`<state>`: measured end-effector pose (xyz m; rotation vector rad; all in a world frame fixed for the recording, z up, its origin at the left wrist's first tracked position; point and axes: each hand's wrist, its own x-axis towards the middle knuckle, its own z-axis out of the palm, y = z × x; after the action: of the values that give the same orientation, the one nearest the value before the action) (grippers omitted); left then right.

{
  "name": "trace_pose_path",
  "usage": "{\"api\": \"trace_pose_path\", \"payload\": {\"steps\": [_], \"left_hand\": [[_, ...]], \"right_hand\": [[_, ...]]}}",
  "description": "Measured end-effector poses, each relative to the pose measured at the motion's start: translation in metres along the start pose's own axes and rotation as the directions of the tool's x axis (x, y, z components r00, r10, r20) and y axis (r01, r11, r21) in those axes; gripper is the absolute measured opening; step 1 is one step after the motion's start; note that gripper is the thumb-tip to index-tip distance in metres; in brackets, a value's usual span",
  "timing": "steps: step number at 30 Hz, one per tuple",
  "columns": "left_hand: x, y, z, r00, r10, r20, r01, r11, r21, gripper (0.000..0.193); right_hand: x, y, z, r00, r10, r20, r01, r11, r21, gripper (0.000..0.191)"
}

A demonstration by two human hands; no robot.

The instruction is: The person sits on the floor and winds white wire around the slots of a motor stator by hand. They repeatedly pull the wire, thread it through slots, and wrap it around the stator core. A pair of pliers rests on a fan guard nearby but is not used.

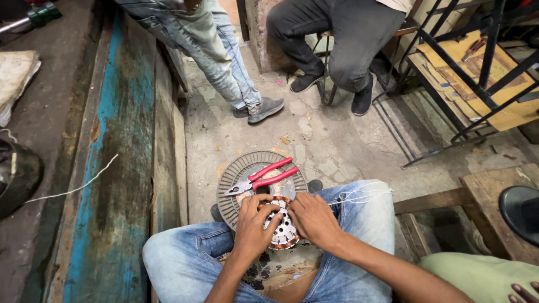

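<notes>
L hand (251, 225): fingers pressing on copper coil ring (283, 224).
R hand (314, 220): same, not gripping.
Risk: red pliers (264, 177) just behind ring could slide off ribbed disc (233, 185) if knees wobble.

Round motor stator (282, 227), copper windings around steel slots, lies flat under both hands; red-handled pliers (264, 178) just beyond fingertips.

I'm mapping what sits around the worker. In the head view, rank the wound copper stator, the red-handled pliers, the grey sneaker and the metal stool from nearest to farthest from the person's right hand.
From the right hand:
1. Wound copper stator, touched, just left of the hand.
2. Red-handled pliers, above, lying on the round ribbed cover.
3. Grey sneaker, farther up on the floor.
4. Metal stool, farthest, under the seated person.
</notes>
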<state>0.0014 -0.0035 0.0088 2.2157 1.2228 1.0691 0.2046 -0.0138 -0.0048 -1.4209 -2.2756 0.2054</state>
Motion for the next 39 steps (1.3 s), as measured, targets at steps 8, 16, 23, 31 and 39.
{"api": "trace_pose_path", "payload": {"steps": [8, 16, 23, 31, 39], "left_hand": [[0.001, 0.01, 0.003, 0.996, 0.088, 0.005, -0.088, 0.994, 0.07, 0.023], [0.005, 0.019, 0.019, 1.0, 0.015, 0.005, -0.015, 1.0, -0.006, 0.012], [0.009, -0.009, -0.003, 0.975, -0.033, 0.221, 0.14, 0.863, -0.486, 0.012], [-0.019, -0.051, -0.035, 0.848, -0.06, 0.527, 0.496, 0.439, -0.749, 0.03], [-0.032, -0.114, -0.069, 0.963, -0.21, 0.171, 0.24, 0.368, -0.898, 0.025]], "right_hand": [[-0.005, 0.044, 0.011, 0.987, 0.034, 0.154, -0.118, 0.806, 0.58, 0.011], [-0.001, 0.038, 0.003, 0.975, 0.058, 0.214, -0.199, 0.652, 0.731, 0.011], [0.006, 0.025, -0.021, 0.983, -0.181, 0.024, 0.147, 0.862, 0.484, 0.018], [-0.003, 0.019, -0.029, 0.946, -0.273, 0.174, 0.022, 0.59, 0.807, 0.02], [0.017, 0.109, -0.166, 0.958, -0.095, -0.271, 0.245, -0.223, 0.944, 0.019]]}}
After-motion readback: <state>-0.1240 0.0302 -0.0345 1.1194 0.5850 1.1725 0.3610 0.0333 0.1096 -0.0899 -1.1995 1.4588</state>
